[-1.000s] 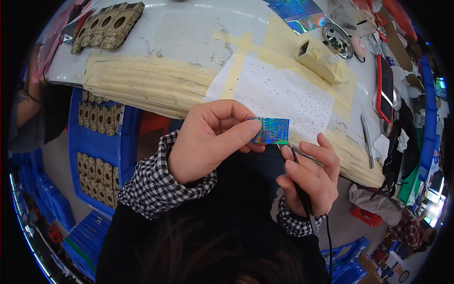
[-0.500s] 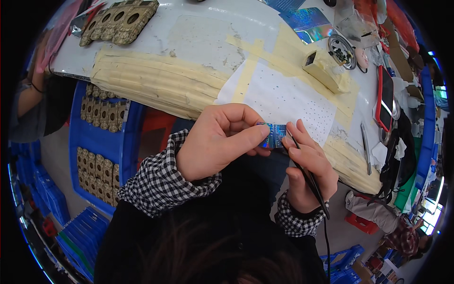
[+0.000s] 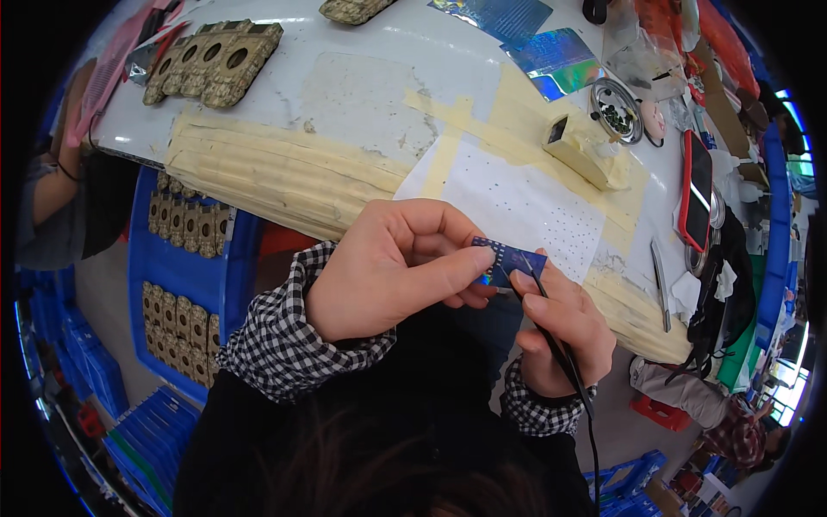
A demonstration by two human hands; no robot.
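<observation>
Just over the table's near edge, my left hand (image 3: 379, 271) pinches a small shiny blue sheet (image 3: 536, 258) between thumb and fingers. Rows of small pale marks show on the sheet, which looks like a sticker sheet; its left end is hidden under my thumb. My right hand (image 3: 564, 323) is closed around black tweezers (image 3: 562, 351). Their thin tips reach up to the sheet's face, slightly apart, and right-hand fingers lie close to its lower right edge. Whether the tips hold anything is too small to tell.
Beyond my hands, white paper with tiny dark specks (image 3: 491, 194) is taped down. Camouflage-patterned model parts (image 3: 215, 65) lie far left; more fill a blue crate (image 3: 185, 267). At right are a yellowish block (image 3: 586, 155), round dish (image 3: 616, 112), red-cased phone (image 3: 696, 189) and metal tweezers (image 3: 661, 284).
The blue sheet has tilted, so its right end and more of its pale marks now show. The tweezer tips have moved left onto its face. The whole view has shifted slightly.
</observation>
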